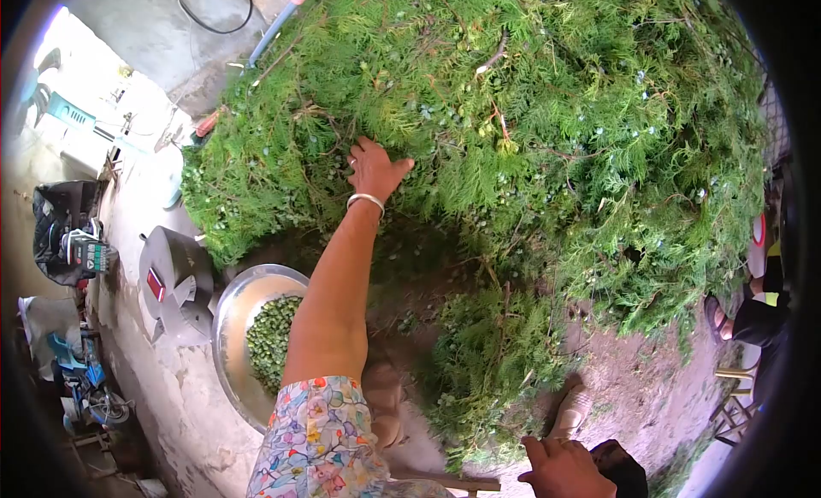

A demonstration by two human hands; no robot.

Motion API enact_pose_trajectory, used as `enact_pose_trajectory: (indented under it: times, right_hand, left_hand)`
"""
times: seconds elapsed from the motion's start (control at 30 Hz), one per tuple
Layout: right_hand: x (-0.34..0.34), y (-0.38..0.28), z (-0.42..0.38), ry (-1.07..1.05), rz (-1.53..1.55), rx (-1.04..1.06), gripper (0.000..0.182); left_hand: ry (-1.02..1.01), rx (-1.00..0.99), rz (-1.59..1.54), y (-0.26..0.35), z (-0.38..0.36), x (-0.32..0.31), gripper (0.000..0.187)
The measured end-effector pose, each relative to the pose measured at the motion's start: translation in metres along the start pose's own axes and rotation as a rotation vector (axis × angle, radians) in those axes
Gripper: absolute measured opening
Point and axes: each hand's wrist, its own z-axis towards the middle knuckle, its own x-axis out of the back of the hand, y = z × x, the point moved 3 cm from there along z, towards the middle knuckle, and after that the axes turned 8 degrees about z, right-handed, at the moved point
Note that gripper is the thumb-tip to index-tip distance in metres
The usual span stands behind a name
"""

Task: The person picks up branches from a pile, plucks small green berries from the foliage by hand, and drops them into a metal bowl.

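My left hand (375,167), with a ring and a silver bangle (366,204), reaches into a large heap of cut green conifer branches (513,147). Its thumb is spread out, and the fingertips are partly lost in the foliage. Low in the view, my right hand (566,469) is beside something black (620,468), its visible fingers apart and nothing seen in them. Left of my forearm stands a wide metal basin (229,361) with many small green cones or berries (271,342) in it. My floral sleeve (316,429) covers part of the basin.
A smaller pile of sprigs (487,352) lies on the ground before me, close to a shoe (571,411). A grey round block (175,280) with a red box (156,284) stands at left, beyond it a toy motorbike (90,382). Another person's sandalled foot (723,323) is at right.
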Motion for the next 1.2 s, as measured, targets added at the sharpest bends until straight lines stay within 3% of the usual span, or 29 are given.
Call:
enact_pose_trajectory:
  times: [0.03,0.1,0.13,0.17,0.23,0.27,0.4,0.5,0.57,0.63,0.77,0.83,0.97,1.0,1.07,1.13,1.2]
  right_hand:
    - [0.001,0.001,0.004,-0.038,-0.008,-0.007,0.045]
    - [0.004,0.003,0.009,-0.074,-0.020,-0.035,0.046]
    - [0.005,0.004,0.011,-0.057,0.017,-0.032,0.045]
    - [0.005,0.004,0.011,-0.042,0.056,-0.028,0.045]
    - [0.008,0.004,0.012,-0.031,0.074,-0.039,0.044]
    - [0.010,0.001,0.011,-0.008,0.062,-0.020,0.044]
    - [0.006,-0.002,0.006,0.041,0.047,0.016,0.046]
    - [0.003,-0.005,-0.003,0.056,0.016,0.022,0.046]
    - [-0.004,-0.007,-0.012,0.059,-0.010,0.011,0.046]
    - [-0.008,-0.007,-0.022,0.149,-0.087,0.022,0.046]
    - [-0.023,-0.007,-0.037,0.096,-0.131,-0.092,0.051]
    - [-0.029,-0.008,-0.045,0.135,-0.143,0.059,0.041]
    - [-0.051,0.000,-0.059,0.236,-0.184,0.052,0.039]
    - [-0.052,0.000,-0.064,0.253,-0.203,0.061,0.039]
    - [-0.055,0.005,-0.070,0.284,-0.188,0.062,0.038]
    - [-0.056,0.011,-0.072,0.368,-0.178,0.043,0.035]
    - [-0.052,0.015,-0.075,0.380,-0.151,0.030,0.034]
  left_hand:
    - [-0.007,0.000,-0.004,0.001,0.012,-0.006,0.100]
    - [-0.096,0.171,-0.342,-0.002,0.032,-0.025,0.106]
    - [-0.003,0.238,-0.324,-0.001,0.036,-0.032,0.093]
    - [-0.019,0.236,-0.332,-0.005,0.043,-0.044,0.093]
    - [-0.216,0.294,-0.581,-0.020,0.055,-0.071,0.059]
    - [-0.096,0.310,-0.635,-0.024,0.049,-0.073,0.030]
    - [0.054,0.169,-0.621,-0.022,0.005,-0.071,0.019]
    - [0.020,0.105,-0.728,-0.010,-0.034,-0.077,0.018]
    - [0.108,0.025,-0.663,0.006,-0.083,-0.075,0.020]
    - [0.113,0.063,-0.662,0.020,-0.102,-0.076,0.024]
    - [0.029,0.045,-0.939,0.040,-0.139,-0.049,0.029]
    - [0.041,0.012,-0.935,0.034,-0.157,-0.037,0.032]
    - [0.041,0.026,-0.963,0.022,-0.210,-0.027,0.032]
    - [0.017,-0.028,-0.896,0.020,-0.230,-0.025,0.028]
    - [0.171,-0.200,-0.813,0.000,-0.264,-0.075,0.022]
    - [0.184,-0.223,-0.474,-0.004,-0.317,-0.083,0.021]
    - [-0.063,-0.107,-0.397,-0.019,-0.366,-0.104,0.020]
